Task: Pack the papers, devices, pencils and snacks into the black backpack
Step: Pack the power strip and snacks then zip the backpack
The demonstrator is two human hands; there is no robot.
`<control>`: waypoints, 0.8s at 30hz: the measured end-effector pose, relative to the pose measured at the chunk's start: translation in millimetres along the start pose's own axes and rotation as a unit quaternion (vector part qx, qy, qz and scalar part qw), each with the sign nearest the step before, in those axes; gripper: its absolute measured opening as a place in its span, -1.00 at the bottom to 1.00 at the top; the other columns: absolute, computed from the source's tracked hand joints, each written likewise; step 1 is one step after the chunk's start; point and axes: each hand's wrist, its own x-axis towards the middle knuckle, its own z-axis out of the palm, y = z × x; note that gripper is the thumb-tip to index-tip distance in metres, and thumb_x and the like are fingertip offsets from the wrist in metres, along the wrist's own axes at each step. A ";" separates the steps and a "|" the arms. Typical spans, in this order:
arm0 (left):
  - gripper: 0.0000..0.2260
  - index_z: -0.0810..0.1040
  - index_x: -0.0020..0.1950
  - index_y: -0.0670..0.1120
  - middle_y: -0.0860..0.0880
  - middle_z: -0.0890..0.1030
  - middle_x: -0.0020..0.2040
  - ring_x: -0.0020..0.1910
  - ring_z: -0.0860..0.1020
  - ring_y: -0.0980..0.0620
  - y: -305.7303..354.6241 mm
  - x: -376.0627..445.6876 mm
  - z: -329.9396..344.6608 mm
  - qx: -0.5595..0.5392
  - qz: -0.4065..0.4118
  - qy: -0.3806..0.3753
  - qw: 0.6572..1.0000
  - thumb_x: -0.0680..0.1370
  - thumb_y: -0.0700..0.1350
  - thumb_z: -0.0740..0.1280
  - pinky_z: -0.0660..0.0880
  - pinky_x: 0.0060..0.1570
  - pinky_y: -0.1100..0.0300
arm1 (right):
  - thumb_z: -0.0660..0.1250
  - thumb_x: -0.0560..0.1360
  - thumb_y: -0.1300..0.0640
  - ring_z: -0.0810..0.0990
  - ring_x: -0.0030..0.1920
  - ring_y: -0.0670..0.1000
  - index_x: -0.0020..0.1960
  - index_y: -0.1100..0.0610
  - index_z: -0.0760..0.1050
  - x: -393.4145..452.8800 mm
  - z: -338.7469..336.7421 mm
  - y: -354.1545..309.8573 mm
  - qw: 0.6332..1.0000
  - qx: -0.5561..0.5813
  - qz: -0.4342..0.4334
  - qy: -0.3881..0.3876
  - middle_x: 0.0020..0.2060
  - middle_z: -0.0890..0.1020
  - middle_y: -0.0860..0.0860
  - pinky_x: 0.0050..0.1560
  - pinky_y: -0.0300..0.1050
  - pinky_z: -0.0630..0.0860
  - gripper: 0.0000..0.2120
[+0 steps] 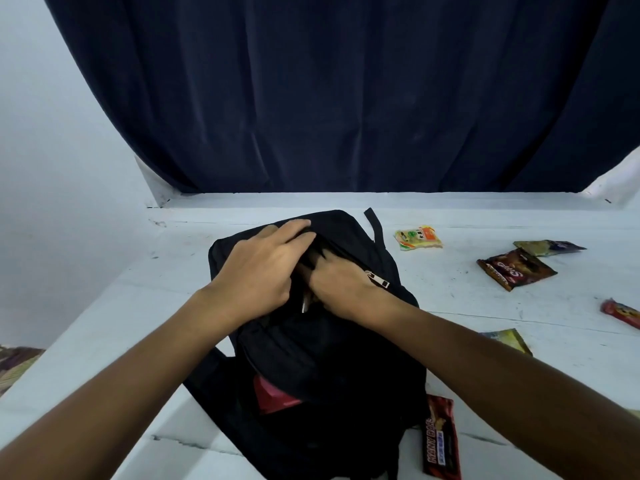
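- The black fabric backpack (311,358) lies flat on the white tabletop (502,306), its top end pointing away from the person, probably so the zipped opening faces up and takes things from above.
- The left hand (258,271) grips the upper lip of the opening, fingers curled over the black fabric; it seems to be lifting the flap so the mouth stays wide.
- The right hand (341,289) reaches into the same opening with its fingers buried inside. Whether they hold anything or are just pushing contents down, I cannot tell, because the fabric hides them.
- A slim silvery tip (304,304) shows between the two hands at the edge of the opening; it may be a pencil or pen going in, though it is too small to be sure.
- The metal zipper pull (377,279) sits just beside the right wrist, so that pocket is unzipped.
- A red flat item (273,398) peeks from a lower opening of the bag, apparently already stowed.
- Snacks still lie outside: a dark red chocolate bar wrapper (442,441) touching the bag's near right corner, a brown snack packet (516,269), a yellow-green noodle packet (419,237) and a red stick wrapper (621,312), all to the right.
- Judging by this, snack packing remains to be done.
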 end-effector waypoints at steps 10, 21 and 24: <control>-0.18 0.03 0.55 0.09 0.08 -0.14 0.61 -0.05 0.55 -0.16 7.7 -2.5 -13.6 -0.009 -0.086 -0.145 0.986 0.38 -0.36 0.24 0.46 -0.18 0.03 | 0.20 0.53 0.10 0.56 0.09 0.14 0.18 0.15 0.49 21.4 -22.5 -8.4 0.964 0.263 0.041 0.000 0.14 0.59 0.12 -0.17 -0.10 0.38 -0.73; -0.15 0.03 0.52 0.25 0.14 -0.18 0.60 -0.16 0.56 -0.08 5.7 -12.5 -13.0 -0.053 -0.111 -0.157 0.980 0.40 -0.36 0.25 0.50 -0.21 0.08 | 0.23 0.55 0.06 0.39 0.32 0.18 0.36 0.21 0.37 39.6 25.1 -4.9 0.989 0.134 -0.045 -0.044 0.34 0.44 0.15 0.27 -0.03 0.32 -0.58; -0.17 0.03 0.53 0.23 0.11 -0.15 0.61 -0.10 0.55 -0.09 11.9 -13.9 -8.8 -0.040 -0.118 -0.154 0.980 0.40 -0.25 0.33 0.51 -0.14 0.05 | 0.19 0.56 0.10 0.47 0.21 0.19 0.28 0.21 0.43 32.9 20.5 -4.2 0.984 0.153 -0.059 -0.069 0.25 0.50 0.17 0.13 -0.03 0.39 -0.66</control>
